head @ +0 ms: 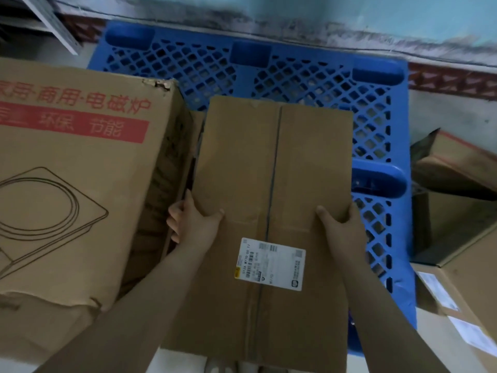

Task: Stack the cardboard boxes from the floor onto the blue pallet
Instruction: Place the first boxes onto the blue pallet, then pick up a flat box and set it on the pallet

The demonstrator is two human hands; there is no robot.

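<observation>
gripping cardboard box (271, 184) over blue pallet (309, 76)

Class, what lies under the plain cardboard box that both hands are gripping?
Blue pallet grid shows beyond and right of the plain cardboard box, held by left hand and right hand. Whatever lies directly beneath is covered.

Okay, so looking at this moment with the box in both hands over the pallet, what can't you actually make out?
All in the head view:
- Shipping label on the held box: print blurred, too small.
- Left hand fingers: wrapped behind the box's edge.
- Right hand fingers: likewise hidden.
- Whether the box rests on the blue pallet: its underside is hidden.
- Big printed box: cut off by the left edge.
</observation>
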